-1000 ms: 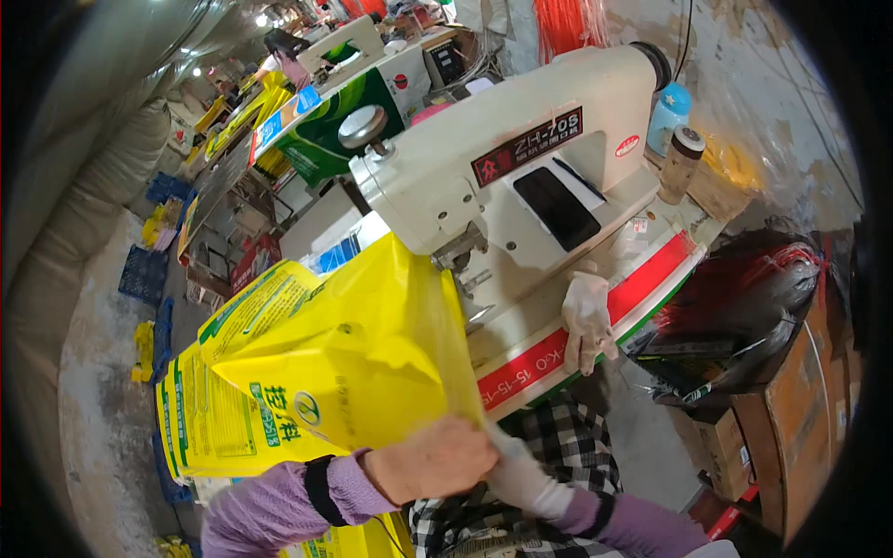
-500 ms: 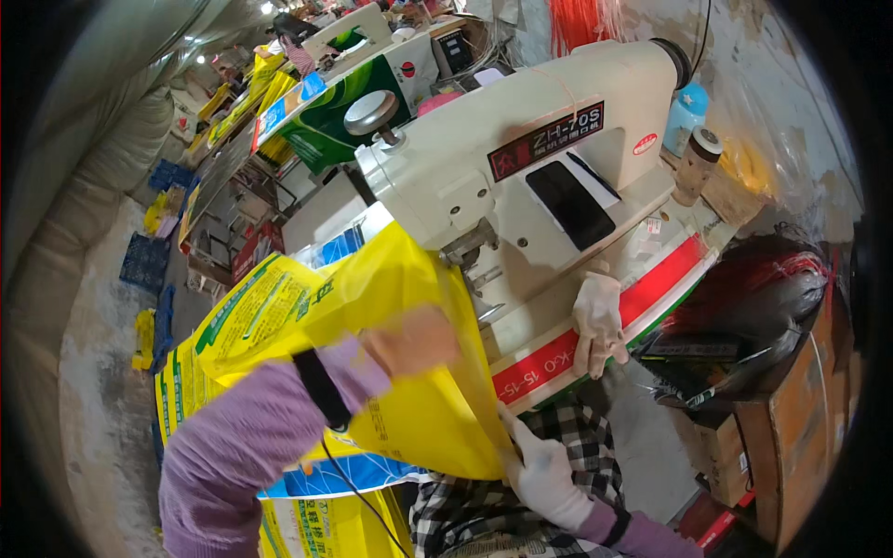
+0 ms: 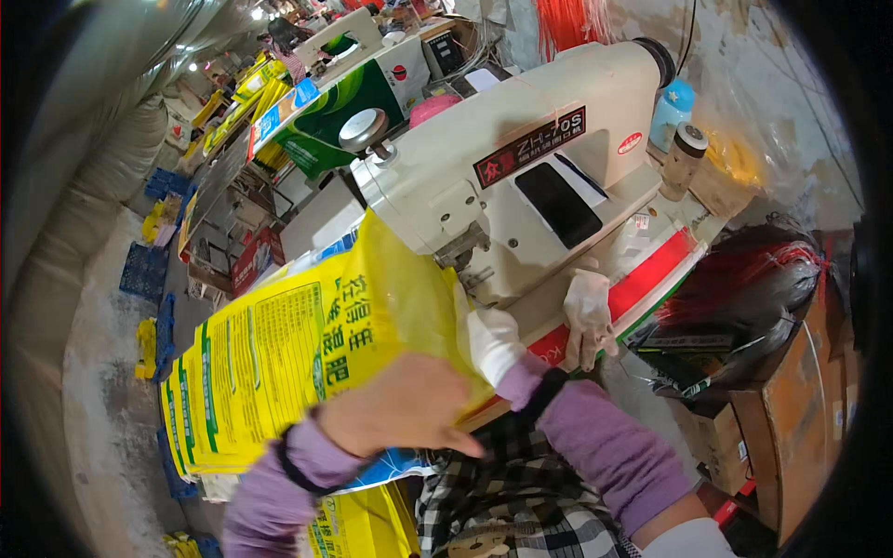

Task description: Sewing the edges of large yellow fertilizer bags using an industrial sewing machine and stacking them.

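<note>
A yellow printed plastic bag (image 3: 270, 344) lies spread across the sewing machine's bed, its right edge running up beneath the needle area. My right hand (image 3: 493, 344), in a white glove, has that edge pinched close to the presser foot. Bare and slightly blurred, my left hand (image 3: 405, 405) is over the bag's lower part, thumb stretched out to the right; its other fingers are partly hidden. The cream sewing machine (image 3: 419, 181) stands just beyond both hands, its needle end above the bag's edge.
A black phone (image 3: 558, 206) rests on the machine bed. One spare white glove (image 3: 588, 316) hangs at the table's red front edge. A jar (image 3: 684, 160) and a blue bottle (image 3: 672, 112) stand at the right, above a cardboard box (image 3: 791, 409). More yellow bags (image 3: 363, 521) lie below.
My right hand has gone up along the bag's edge toward the needle. My left hand has come down and nearer. The bag now lies flatter, with its printed side showing.
</note>
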Available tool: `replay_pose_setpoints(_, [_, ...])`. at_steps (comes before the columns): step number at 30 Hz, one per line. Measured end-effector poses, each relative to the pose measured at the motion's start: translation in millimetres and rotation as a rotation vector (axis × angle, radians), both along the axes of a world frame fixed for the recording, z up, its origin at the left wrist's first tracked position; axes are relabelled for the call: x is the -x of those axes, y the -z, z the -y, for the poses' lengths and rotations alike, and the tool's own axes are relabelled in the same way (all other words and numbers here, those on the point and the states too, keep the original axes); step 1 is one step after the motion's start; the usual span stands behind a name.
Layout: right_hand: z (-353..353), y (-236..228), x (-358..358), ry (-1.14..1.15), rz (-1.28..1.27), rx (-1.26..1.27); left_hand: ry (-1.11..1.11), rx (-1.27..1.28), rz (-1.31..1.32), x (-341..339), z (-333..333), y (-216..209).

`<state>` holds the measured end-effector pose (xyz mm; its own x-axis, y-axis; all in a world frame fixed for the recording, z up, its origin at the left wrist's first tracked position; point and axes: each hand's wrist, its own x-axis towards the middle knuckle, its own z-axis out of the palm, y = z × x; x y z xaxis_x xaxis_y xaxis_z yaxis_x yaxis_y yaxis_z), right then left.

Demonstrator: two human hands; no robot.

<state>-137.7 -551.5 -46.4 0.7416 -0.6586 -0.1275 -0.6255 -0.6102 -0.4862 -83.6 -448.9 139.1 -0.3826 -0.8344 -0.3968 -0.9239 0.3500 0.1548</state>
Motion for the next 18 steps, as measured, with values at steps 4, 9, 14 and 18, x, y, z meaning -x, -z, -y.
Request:
replay_pose_setpoints(4, [-16.5, -8.4, 33.1, -0.122, 0.148, -0.223, 0.139, 0.018, -0.197, 17.9, -27.4, 7.6])
replay_pose_setpoints(9, [-62.3, -28.9, 102.9, -0.096, -0.042, -0.366, 0.132, 0.037, -0.336, 39.7, -19.8, 48.1])
replay_pose_setpoints(14, [-38.4, -34.2, 83.3, -0.069, 0.238, -0.151, 0.130, 0.062, 0.225, -57.6, 14.2, -29.7])
replay_pose_setpoints(18, [2.1, -10.7, 13.2, -0.112, 0.092, 0.440, -0.097, -0.177, 0.181, 54.4, -15.5, -3.6])
